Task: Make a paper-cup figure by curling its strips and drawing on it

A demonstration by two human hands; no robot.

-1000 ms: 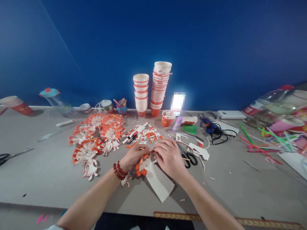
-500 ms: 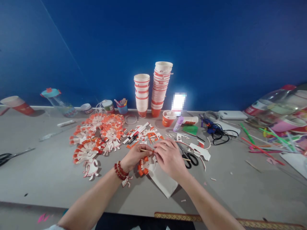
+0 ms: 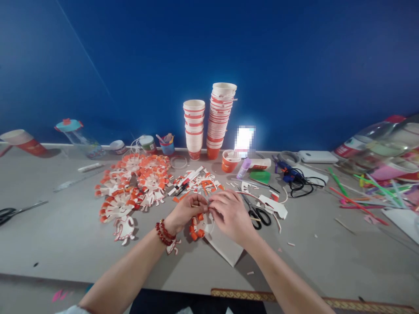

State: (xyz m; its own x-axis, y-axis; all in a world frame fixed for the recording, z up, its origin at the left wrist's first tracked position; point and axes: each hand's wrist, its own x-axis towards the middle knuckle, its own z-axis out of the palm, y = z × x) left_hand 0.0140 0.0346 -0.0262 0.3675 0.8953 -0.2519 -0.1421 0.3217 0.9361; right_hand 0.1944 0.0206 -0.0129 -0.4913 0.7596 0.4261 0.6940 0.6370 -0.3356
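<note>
Since the earlier frames, the near end of the white sheet has swung rightward, toward the right forearm, while both hands have stayed at about the same spot.

Below everything lies the gray counter. At its middle, the right hand arches over the sheet's far end with its fingers curled inward; its back hides the grip, so I cannot tell what it is clamped on. The left hand faces it, thumb and forefinger pinched together, the tips of both hands meeting or nearly so.

The sheet lies on the wearer's side of that meeting point, its long axis slanting from between the hands toward the near right, with the right hand closer. The smaller orange-curled piece sits at its left edge, just below the left fingers; whether the two are joined is unclear. Smallest, a thin stick lies in the left pinch.
</note>
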